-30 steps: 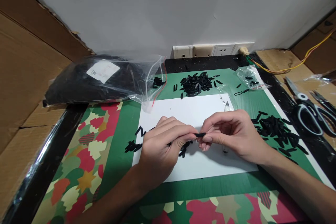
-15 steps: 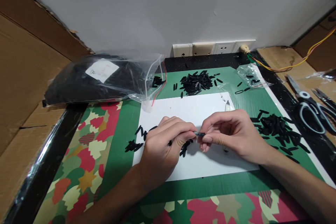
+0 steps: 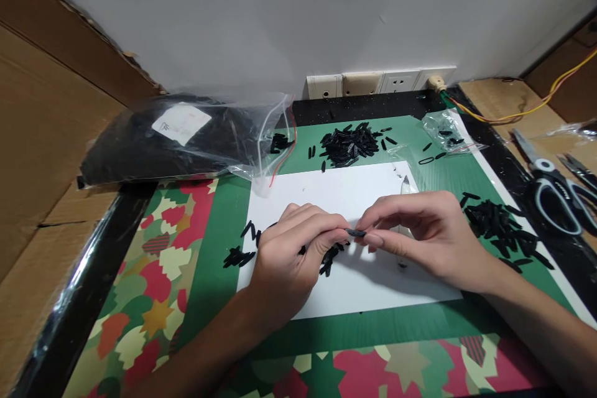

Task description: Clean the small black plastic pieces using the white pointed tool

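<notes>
Small black piece (image 3: 357,232): pinched end to end between left hand (image 3: 291,261) and right hand (image 3: 420,233) fingertips (both closed on it); likely light, stiffish, easily dropped.

We see 1 small black piece (image 3: 356,232), a short, flat, slim strip with rounded ends. It lies level, pointing left to right, pinched at one end by the fingertips of the left hand (image 3: 291,255) and at the other end by those of the right hand (image 3: 420,233). It hangs just above the white sheet (image 3: 354,189), clear of it. A loose clump of the same black pieces (image 3: 330,258) lies on the sheet right under the left fingers.
</notes>
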{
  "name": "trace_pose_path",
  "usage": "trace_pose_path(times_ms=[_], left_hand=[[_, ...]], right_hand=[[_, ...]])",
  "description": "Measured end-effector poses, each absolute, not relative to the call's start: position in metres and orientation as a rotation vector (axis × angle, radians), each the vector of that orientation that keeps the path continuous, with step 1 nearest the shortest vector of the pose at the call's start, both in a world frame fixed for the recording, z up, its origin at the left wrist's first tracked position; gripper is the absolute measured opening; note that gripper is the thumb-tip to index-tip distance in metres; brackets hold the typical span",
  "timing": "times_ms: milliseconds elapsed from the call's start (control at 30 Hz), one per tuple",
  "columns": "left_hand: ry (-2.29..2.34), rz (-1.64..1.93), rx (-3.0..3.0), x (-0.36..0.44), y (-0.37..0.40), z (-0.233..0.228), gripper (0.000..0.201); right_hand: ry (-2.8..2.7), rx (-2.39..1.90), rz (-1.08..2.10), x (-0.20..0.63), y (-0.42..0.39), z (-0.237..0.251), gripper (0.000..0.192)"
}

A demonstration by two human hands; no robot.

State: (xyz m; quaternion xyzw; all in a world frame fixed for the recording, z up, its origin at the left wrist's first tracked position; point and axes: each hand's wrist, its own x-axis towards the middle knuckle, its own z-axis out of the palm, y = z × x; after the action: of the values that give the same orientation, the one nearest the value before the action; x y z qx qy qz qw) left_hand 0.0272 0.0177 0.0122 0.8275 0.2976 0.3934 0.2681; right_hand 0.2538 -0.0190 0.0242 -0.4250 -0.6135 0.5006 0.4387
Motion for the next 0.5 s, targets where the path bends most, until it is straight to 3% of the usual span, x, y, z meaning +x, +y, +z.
trace_pose_path(times_ms=[500], left_hand=[[0.75,0.995,2.623,0.024,0.0202,0.003,0.018]], right_hand=[[-1.988,-1.068,0.959,0.2585,-0.0204,0.0234,0.018]])
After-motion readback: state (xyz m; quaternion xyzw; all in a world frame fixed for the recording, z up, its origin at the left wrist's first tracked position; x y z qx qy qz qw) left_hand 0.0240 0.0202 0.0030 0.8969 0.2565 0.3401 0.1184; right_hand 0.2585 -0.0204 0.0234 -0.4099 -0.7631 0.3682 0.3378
